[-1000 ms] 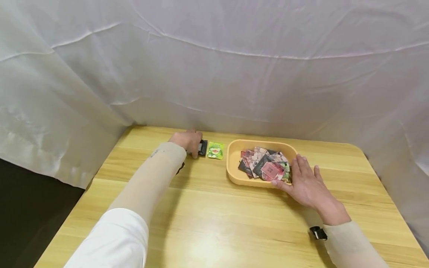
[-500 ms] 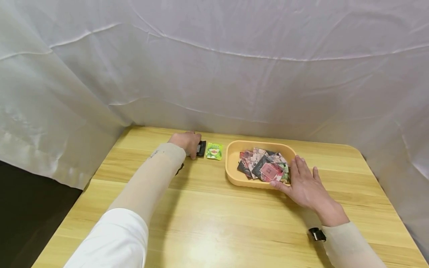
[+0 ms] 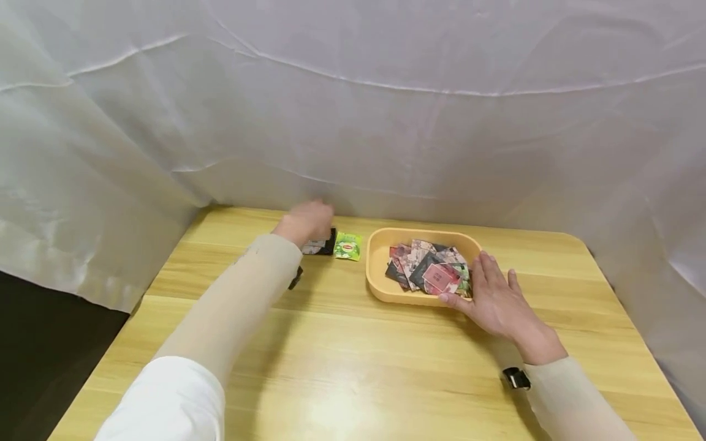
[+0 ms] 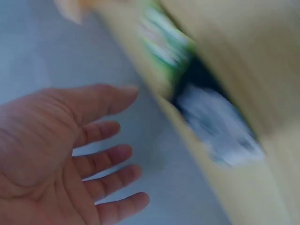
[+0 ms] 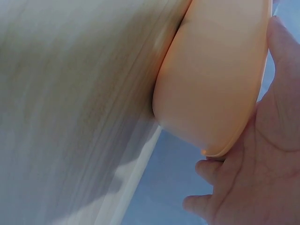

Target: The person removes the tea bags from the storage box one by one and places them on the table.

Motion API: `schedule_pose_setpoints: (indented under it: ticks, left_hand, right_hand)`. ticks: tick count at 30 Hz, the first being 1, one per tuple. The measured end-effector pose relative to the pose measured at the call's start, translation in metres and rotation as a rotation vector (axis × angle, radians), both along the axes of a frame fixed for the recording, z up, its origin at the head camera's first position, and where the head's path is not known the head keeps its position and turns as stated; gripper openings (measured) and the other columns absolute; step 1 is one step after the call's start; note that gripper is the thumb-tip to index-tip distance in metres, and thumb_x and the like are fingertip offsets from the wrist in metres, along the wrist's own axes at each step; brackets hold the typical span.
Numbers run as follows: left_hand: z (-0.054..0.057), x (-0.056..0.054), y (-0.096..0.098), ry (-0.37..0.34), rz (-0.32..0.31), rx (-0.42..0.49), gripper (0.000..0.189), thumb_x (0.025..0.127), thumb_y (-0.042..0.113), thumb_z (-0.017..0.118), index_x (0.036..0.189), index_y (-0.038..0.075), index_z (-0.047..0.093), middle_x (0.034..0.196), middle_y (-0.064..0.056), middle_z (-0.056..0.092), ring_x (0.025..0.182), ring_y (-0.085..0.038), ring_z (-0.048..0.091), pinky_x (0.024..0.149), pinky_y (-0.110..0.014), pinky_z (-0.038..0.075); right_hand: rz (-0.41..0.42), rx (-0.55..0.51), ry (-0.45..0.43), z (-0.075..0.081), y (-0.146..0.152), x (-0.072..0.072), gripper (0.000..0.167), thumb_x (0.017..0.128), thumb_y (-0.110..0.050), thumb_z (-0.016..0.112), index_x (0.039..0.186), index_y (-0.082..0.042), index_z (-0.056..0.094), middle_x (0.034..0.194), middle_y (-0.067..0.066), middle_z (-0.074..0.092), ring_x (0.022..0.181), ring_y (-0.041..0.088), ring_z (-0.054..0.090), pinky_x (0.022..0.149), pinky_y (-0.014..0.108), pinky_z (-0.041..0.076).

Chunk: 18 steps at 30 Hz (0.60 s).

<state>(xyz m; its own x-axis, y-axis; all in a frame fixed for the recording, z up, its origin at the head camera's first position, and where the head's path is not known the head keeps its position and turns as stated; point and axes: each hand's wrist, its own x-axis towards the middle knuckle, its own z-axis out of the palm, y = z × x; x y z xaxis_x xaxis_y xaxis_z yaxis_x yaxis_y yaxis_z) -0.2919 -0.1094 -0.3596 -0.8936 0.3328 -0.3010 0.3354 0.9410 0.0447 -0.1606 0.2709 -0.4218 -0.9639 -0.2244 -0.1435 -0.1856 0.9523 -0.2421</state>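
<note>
My left hand (image 3: 306,222) is over the back left of the table, holding nothing, its fingers loosely spread in the left wrist view. Just below it lie a black sachet (image 3: 332,242) and a whitish printed piece (image 4: 218,124) overlapping it, both partly hidden by the hand in the head view. To their right is a green and yellow tea bag sachet (image 3: 348,246). My right hand (image 3: 499,303) rests against the right end of the orange tray (image 3: 377,260), thumb at the front rim and fingers straight. Mixed tea sachets (image 3: 427,269) are heaped inside the tray.
The wooden table (image 3: 331,355) meets a pale hanging cloth (image 3: 386,135) along its back edge and at the right side. A dark area (image 3: 49,349) shows past the left edge. My right wrist wears a black band (image 3: 516,378).
My left hand has lifted off the black sachet, its fingers no longer down on it. The right hand stays on the tray. The whole view has shifted slightly.
</note>
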Motion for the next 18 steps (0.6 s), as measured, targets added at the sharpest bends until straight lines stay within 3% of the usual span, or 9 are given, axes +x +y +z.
schedule_pose_setpoints:
  ticks: [4, 7, 11, 13, 15, 18]
  left_hand:
    - [0.015, 0.015, 0.044, 0.126, -0.101, 0.026, 0.055, 0.101, 0.027, 0.069, 0.151, 0.009, 0.055, 0.166, -0.016, 0.041, 0.154, -0.037, 0.038, 0.125, -0.053, 0.036]
    - [0.017, 0.032, 0.081, 0.159, -0.223, 0.042, 0.063, 0.1, 0.021, 0.07, 0.158, 0.011, 0.047, 0.168, -0.014, 0.038, 0.156, -0.034, 0.035, 0.128, -0.048, 0.033]
    - [0.005, 0.049, 0.125, 0.182, -0.431, -0.011, 0.059, 0.099, 0.023, 0.073, 0.154, 0.015, 0.053, 0.156, -0.009, 0.052, 0.144, -0.026, 0.049, 0.123, -0.039, 0.041]
    - [-0.006, 0.053, 0.142, 0.184, -0.505, -0.049, 0.058, 0.099, 0.029, 0.074, 0.153, 0.017, 0.055, 0.153, -0.006, 0.055, 0.141, -0.023, 0.052, 0.12, -0.037, 0.045]
    - [-0.016, 0.055, 0.155, 0.18, -0.54, -0.086, 0.058, 0.1, 0.033, 0.072, 0.154, 0.019, 0.054, 0.155, -0.005, 0.054, 0.143, -0.023, 0.051, 0.12, -0.039, 0.044]
    - [-0.03, 0.055, 0.167, 0.157, -0.536, -0.114, 0.061, 0.104, 0.038, 0.066, 0.16, 0.023, 0.046, 0.164, -0.004, 0.046, 0.153, -0.026, 0.042, 0.124, -0.045, 0.04]
  right_hand:
    - [0.004, 0.004, 0.006, -0.001, -0.004, -0.002, 0.125, 0.095, -0.085, 0.041, 0.163, 0.014, 0.004, 0.172, 0.031, -0.009, 0.16, 0.052, -0.003, 0.123, 0.077, -0.001]
    - [0.012, 0.011, 0.011, -0.002, -0.007, -0.005, 0.126, 0.095, -0.085, 0.042, 0.162, 0.015, 0.005, 0.172, 0.033, -0.007, 0.16, 0.053, 0.0, 0.123, 0.077, 0.0]
    - [0.017, 0.022, 0.008, -0.003, -0.008, -0.009, 0.125, 0.095, -0.084, 0.042, 0.162, 0.015, 0.006, 0.171, 0.034, -0.004, 0.159, 0.053, 0.002, 0.124, 0.076, 0.002]
    - [0.018, 0.022, 0.007, -0.002, -0.009, -0.01, 0.125, 0.095, -0.084, 0.043, 0.162, 0.016, 0.006, 0.171, 0.035, -0.003, 0.159, 0.053, 0.003, 0.124, 0.076, 0.004]
    - [0.018, 0.014, 0.002, -0.003, -0.009, -0.011, 0.126, 0.095, -0.084, 0.044, 0.161, 0.016, 0.007, 0.171, 0.035, -0.003, 0.159, 0.053, 0.003, 0.123, 0.077, 0.004]
    - [0.021, 0.008, -0.005, -0.004, -0.009, -0.012, 0.126, 0.095, -0.084, 0.043, 0.161, 0.016, 0.006, 0.171, 0.035, -0.003, 0.16, 0.053, 0.003, 0.123, 0.077, 0.004]
